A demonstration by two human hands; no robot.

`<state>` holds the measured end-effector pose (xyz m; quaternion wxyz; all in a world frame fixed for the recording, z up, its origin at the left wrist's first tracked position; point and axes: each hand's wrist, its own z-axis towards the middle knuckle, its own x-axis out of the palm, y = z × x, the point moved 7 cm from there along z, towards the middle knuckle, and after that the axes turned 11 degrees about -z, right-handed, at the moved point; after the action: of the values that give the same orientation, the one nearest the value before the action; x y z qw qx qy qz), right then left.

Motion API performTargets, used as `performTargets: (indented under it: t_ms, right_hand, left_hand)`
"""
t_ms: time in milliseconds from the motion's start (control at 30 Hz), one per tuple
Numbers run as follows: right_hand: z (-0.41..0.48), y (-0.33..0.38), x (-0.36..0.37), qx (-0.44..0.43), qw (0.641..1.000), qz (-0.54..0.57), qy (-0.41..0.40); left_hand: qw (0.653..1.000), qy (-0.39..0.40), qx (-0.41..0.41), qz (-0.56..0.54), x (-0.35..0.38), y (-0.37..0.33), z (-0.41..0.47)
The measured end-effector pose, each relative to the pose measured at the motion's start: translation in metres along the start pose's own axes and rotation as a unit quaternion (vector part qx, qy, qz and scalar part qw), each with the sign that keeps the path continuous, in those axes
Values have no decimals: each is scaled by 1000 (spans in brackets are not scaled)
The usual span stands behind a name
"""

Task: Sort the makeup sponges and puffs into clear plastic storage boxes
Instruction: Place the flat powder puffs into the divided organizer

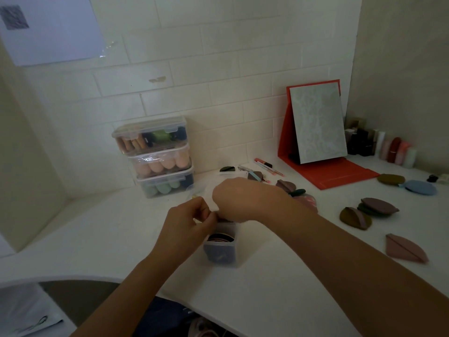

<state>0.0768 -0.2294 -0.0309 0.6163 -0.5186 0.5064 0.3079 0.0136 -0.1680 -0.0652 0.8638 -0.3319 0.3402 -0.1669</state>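
A small clear plastic box [220, 249] stands open on the white desk [267, 276], with several dark and pink puffs upright inside. My left hand [188, 221] curls at its far left rim, fingers pinched there. My right hand [239, 199] hovers bent over the far edge of the box; its fingertips are hidden, so what they hold cannot be seen. Loose puffs lie to the right: a pink one [404, 248], an olive one [354, 218], a mauve one [379, 205], a blue one [421, 187].
Three lidded clear boxes [158, 156] full of sponges are stacked against the tiled wall. A red stand mirror [318, 132] stands at the back right, with bottles [388, 147] in the corner. Pencils [267, 166] and more puffs [285, 186] lie behind my hands.
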Motion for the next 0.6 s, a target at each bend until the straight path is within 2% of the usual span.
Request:
performTargets:
  t_ms: [133, 433, 600]
  right_hand:
    - [2, -12, -19, 40, 994, 26, -95]
    - [-2, -12, -8, 15, 1000, 21, -15]
    - [3, -13, -7, 26, 999, 8, -31]
  left_hand:
    - [1000, 4, -13, -3, 0, 1, 0]
    - [1000, 8, -17, -9, 2, 2, 0]
    - [1000, 11, -22, -12, 3, 2, 0]
